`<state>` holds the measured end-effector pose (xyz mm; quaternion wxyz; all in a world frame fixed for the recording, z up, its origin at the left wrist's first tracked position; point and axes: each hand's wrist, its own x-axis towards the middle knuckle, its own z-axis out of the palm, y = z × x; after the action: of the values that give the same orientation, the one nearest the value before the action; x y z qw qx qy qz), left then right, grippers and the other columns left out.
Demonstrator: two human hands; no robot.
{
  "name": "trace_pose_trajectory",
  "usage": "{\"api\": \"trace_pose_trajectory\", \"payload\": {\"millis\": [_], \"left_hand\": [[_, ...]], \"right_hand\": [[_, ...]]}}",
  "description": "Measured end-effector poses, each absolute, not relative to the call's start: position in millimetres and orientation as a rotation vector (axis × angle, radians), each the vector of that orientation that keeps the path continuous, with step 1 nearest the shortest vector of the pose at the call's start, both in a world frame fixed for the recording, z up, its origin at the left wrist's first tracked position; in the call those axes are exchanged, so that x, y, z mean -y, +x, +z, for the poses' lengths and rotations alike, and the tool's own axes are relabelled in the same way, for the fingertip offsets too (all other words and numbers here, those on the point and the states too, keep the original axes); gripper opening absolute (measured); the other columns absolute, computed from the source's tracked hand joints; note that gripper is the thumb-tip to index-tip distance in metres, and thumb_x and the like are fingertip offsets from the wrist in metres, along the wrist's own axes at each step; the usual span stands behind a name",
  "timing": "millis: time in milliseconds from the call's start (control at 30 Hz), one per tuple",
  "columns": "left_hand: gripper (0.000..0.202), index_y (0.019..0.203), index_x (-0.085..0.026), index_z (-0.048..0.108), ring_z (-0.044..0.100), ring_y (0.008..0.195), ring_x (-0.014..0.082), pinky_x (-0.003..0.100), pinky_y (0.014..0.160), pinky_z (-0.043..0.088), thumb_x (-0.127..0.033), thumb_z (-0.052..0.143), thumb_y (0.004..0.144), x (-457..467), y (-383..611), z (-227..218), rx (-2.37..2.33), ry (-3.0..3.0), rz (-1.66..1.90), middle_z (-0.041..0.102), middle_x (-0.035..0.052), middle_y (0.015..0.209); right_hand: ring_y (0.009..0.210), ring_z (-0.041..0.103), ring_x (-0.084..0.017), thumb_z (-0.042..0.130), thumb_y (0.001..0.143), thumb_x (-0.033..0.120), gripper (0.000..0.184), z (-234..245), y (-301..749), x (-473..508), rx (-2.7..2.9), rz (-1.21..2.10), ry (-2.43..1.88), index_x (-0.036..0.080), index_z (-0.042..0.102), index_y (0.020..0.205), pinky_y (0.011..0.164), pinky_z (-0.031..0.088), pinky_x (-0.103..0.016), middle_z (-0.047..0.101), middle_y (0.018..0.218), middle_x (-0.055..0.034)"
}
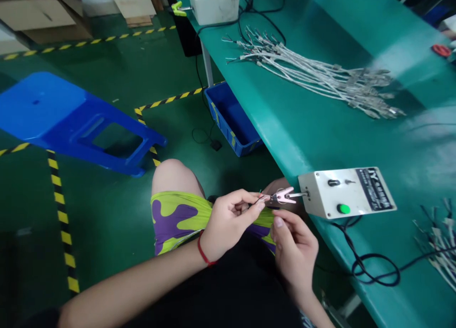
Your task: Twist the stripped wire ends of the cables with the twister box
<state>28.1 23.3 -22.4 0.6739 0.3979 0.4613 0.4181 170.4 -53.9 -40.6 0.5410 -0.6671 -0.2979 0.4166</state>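
Note:
My left hand (228, 221), with a red cord at its wrist, pinches thin wires (262, 198) between thumb and fingertips. The wire ends reach toward a pale pink clip (284, 195) on a metal shaft, which sticks out from the side of a white box (349, 191) with a green button, a black knob and a toggle. Just below the clip, my right hand (295, 245) has its fingers curled and its thumb and forefinger close together. Whatever may lie between them is too small to make out.
A bundle of white cables (313, 74) lies on the green table (285, 133); more cables (443, 247) sit at the right. A second white box (215, 5) stands at the far end. On the floor are a blue stool (46, 102) and a blue bin (231, 114). Black cords (377, 268) loop nearby.

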Motion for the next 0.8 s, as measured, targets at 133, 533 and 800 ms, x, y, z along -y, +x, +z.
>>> {"api": "trace_pose_trajectory", "payload": {"millis": [133, 533, 800], "left_hand": [[0.008, 0.085, -0.016, 0.079, 0.078, 0.1, 0.0259, 0.033, 0.081, 0.063, -0.023, 0.082, 0.089, -16.3, 25.0, -19.0, -0.985, 0.9, 0.992, 0.083, 0.0121, 0.111], [0.007, 0.09, -0.018, 0.087, 0.063, 0.055, 0.0112, 0.023, 0.05, 0.048, -0.024, 0.083, 0.088, -14.1, 18.8, -12.5, -0.982, 1.025, 0.891, 0.08, 0.0074, 0.084], [0.011, 0.096, -0.019, 0.087, 0.059, 0.053, 0.0082, 0.019, 0.051, 0.048, -0.022, 0.078, 0.093, -15.4, 14.0, -13.9, -0.784, 0.917, 0.766, 0.083, 0.0108, 0.092]], "right_hand": [[0.055, 0.05, -0.012, 0.082, 0.087, 0.035, 0.025, -43.2, 166.7, 45.9, 0.695, 1.086, -1.521, 0.021, 0.08, 0.108, 0.052, 0.039, -0.027, 0.06, 0.064, 0.0016], [0.052, 0.043, -0.009, 0.083, 0.086, 0.031, 0.013, -40.6, 167.4, 39.7, 0.577, 1.127, -1.373, 0.021, 0.076, 0.09, 0.051, 0.036, -0.025, 0.053, 0.058, 0.0046], [0.059, 0.054, -0.012, 0.082, 0.087, 0.029, 0.016, -30.5, 169.6, 37.1, 0.547, 1.061, -1.417, 0.021, 0.075, 0.098, 0.058, 0.046, -0.026, 0.059, 0.065, 0.0027]]}}
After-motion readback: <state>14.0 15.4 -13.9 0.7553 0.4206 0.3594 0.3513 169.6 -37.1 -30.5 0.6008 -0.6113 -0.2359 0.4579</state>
